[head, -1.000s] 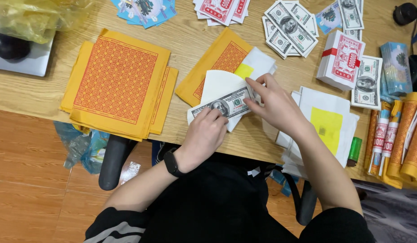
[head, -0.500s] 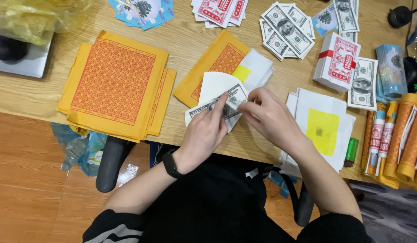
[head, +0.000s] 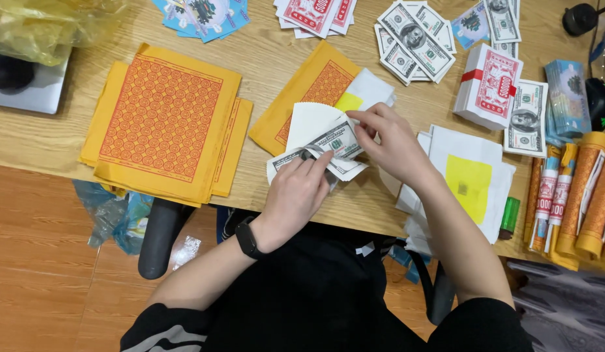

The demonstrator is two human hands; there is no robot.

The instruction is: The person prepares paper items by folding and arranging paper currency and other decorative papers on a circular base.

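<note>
Both hands work a small stack of grey-green paper banknotes (head: 328, 145) over the front of the wooden table (head: 270, 58). My left hand (head: 296, 195), with a black watch on the wrist, pinches the stack's near left end. My right hand (head: 390, 140) grips its far right end from above. A fan-shaped white sheet (head: 309, 120) lies under the notes, partly covered by them. Behind it rests an orange patterned paper pile (head: 315, 88) with a white and yellow sheet (head: 364, 94) on top.
A larger orange patterned paper stack (head: 162, 120) lies to the left. White sheets with a yellow square (head: 468, 179) lie right of my hands. Note bundles (head: 488, 85), loose notes (head: 413, 39) and orange rolls (head: 579, 195) fill the right side. A yellow plastic bag (head: 41, 26) sits far left.
The hands have kept hold of the notes and shifted them slightly toward the table's front edge; the right hand's fingers moved along the stack's far end.
</note>
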